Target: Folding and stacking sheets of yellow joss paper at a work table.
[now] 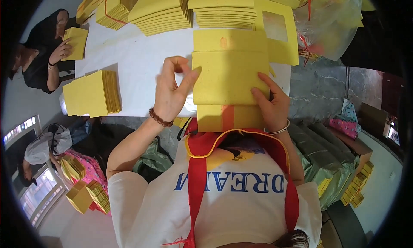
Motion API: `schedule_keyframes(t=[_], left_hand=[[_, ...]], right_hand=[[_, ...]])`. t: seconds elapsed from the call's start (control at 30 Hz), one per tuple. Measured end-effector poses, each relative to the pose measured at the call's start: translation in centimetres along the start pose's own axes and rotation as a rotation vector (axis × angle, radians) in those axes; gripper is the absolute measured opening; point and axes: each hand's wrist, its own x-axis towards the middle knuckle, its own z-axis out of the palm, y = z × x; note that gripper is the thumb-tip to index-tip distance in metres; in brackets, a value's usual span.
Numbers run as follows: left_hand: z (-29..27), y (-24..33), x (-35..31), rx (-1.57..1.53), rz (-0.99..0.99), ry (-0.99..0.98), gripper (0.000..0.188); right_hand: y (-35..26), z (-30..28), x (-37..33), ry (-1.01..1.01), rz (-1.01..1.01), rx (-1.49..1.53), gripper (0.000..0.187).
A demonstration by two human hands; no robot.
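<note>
The yellow card (228,78) lies face up at the near edge of the desk (142,54), right in front of the wearer's chest. A crease crosses it near the top, and a piece with an orange band (227,117) shows below it; I can't tell whether that belongs to the card or lies under it.

The right hand (275,104) rests on the card's right edge, thumb and forefinger apart on its face; I can't see whether the other fingers close beneath. The left hand (170,84) is curled at the left edge, thumb tip at the card, a gap between thumb and forefinger, and nothing visible in its grasp.

To my eye the card should be light and fairly stiff, dry rather than slippery, likely to crease or dent at the corners if squeezed. I'd take it by both side edges, below the crease, thumbs flat on top.

Beyond it stand stacks (221,9) of similar yellow pieces, with a smaller pile (88,93) to the left.
</note>
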Motion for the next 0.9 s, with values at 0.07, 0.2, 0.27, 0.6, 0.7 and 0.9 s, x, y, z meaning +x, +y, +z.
schedule_keyframes(t=[0.07, 0.2, 0.27, 0.6, 0.7, 0.9], left_hand=[[0.1, 1.8, 0.8, 0.228, 0.243, -0.025, 0.027], [3.5, 3.5, 0.3, 0.515, 0.549, -0.201, 0.045], [4.7, 3.0, -0.1, 0.525, 0.582, -0.258, 0.053], [6.3, 0.6, -0.5, 0.708, 0.542, -0.363, 0.067], [6.2, 0.6, -0.3, 0.722, 0.54, -0.371, 0.068], [6.4, 0.0, -0.4, 0.709, 0.554, -0.352, 0.066]], right_hand=[[0.1, 0.1, 0.0, 0.016, -0.026, -0.012, 0.036], [-0.4, 0.2, -0.1, 0.03, -0.063, -0.05, 0.035], [0.3, 0.4, -0.1, 0.042, -0.089, -0.051, 0.035], [-1.9, -0.2, -1.5, 0.182, -0.358, -0.639, 0.046], [-0.4, -1.4, -3.1, -0.08, -0.62, -0.694, 0.05], [1.4, -0.9, -4.3, -0.334, -0.554, -0.793, 0.058]])
